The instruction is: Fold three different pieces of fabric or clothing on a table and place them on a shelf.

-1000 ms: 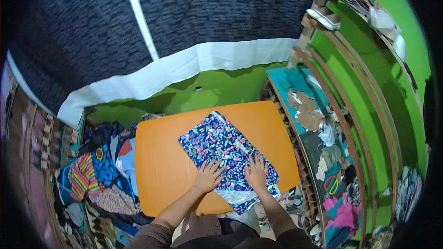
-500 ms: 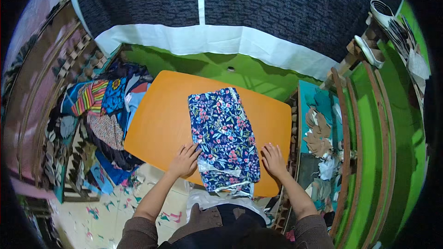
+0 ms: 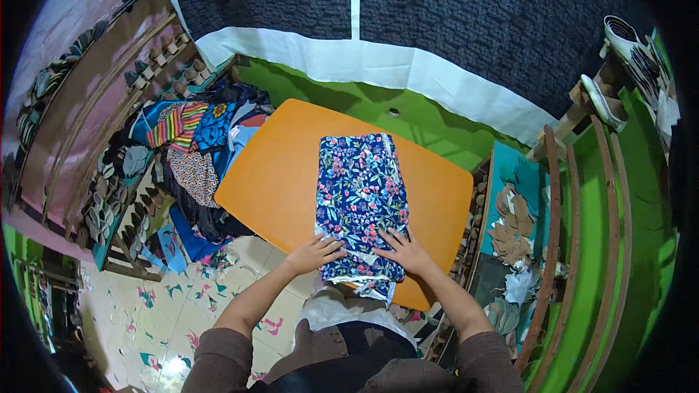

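A folded blue floral cloth (image 3: 360, 196) lies lengthwise on an orange table (image 3: 277, 175), its near end hanging slightly over the front edge. My left hand (image 3: 314, 253) rests flat with fingers spread on the cloth's near left corner. My right hand (image 3: 405, 249) lies flat on the near right part of the cloth, fingers pointing left. Neither hand grips anything. Both forearms in brown sleeves come up from the lower edge.
A heap of mixed colourful clothes (image 3: 193, 153) sits on a wooden rack to the left of the table. A teal leaf-patterned cloth (image 3: 513, 218) lies on a wooden frame to the right. Dark patterned fabric with a white border (image 3: 378, 65) hangs behind.
The view has turned, so the table and cloth sit more centred. Both hands moved inward onto the cloth's near end; before they rested at its outer edges.
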The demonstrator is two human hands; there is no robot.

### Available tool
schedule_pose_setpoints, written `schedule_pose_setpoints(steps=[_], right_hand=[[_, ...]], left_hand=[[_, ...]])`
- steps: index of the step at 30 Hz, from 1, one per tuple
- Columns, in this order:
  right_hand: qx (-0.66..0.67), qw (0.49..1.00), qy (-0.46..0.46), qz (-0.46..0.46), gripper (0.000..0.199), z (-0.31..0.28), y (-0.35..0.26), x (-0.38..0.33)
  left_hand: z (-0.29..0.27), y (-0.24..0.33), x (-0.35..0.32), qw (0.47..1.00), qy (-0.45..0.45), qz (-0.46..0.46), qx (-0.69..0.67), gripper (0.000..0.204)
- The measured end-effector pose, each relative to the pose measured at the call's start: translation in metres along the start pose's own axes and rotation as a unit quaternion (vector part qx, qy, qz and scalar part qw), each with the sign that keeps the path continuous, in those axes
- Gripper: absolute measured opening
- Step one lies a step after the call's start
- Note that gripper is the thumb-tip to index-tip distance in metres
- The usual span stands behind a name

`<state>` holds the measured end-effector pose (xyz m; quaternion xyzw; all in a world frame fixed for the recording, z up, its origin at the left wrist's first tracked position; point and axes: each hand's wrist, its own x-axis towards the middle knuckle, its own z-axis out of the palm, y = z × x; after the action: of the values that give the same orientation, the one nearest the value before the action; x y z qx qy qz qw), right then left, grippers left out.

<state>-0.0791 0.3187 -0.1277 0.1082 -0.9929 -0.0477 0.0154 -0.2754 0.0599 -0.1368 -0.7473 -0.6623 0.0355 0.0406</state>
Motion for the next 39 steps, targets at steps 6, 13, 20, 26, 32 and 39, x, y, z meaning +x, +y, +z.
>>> schedule_pose_setpoints(steps=[6,13,20,26,32,39], right_hand=[[0.115,0.984,-0.089,-0.107,0.079,-0.019,0.009,-0.019],[0.101,0.991,-0.056,-0.069,0.069,0.011,-0.006,-0.005],[0.084,0.996,0.022,-0.015,0.049,0.009,-0.017,0.003],[0.139,0.99,0.022,-0.006,0.046,0.001,-0.013,0.007],[0.155,0.987,0.041,-0.031,0.047,-0.003,-0.014,0.006],[0.122,0.988,-0.004,-0.094,0.058,-0.001,-0.011,-0.005]], left_hand=[[0.003,0.001,-0.008,0.997,-0.033,-0.006,-0.065,0.08],[-0.003,0.005,-0.004,0.991,-0.066,-0.027,-0.112,0.098],[-0.005,0.01,-0.005,0.988,-0.072,-0.068,-0.116,0.089],[0.005,0.015,-0.01,0.986,-0.014,-0.094,-0.138,0.082],[0.004,0.024,-0.02,0.975,0.014,-0.125,-0.184,0.065],[-0.008,0.038,-0.029,0.956,0.034,-0.145,-0.252,0.061]])
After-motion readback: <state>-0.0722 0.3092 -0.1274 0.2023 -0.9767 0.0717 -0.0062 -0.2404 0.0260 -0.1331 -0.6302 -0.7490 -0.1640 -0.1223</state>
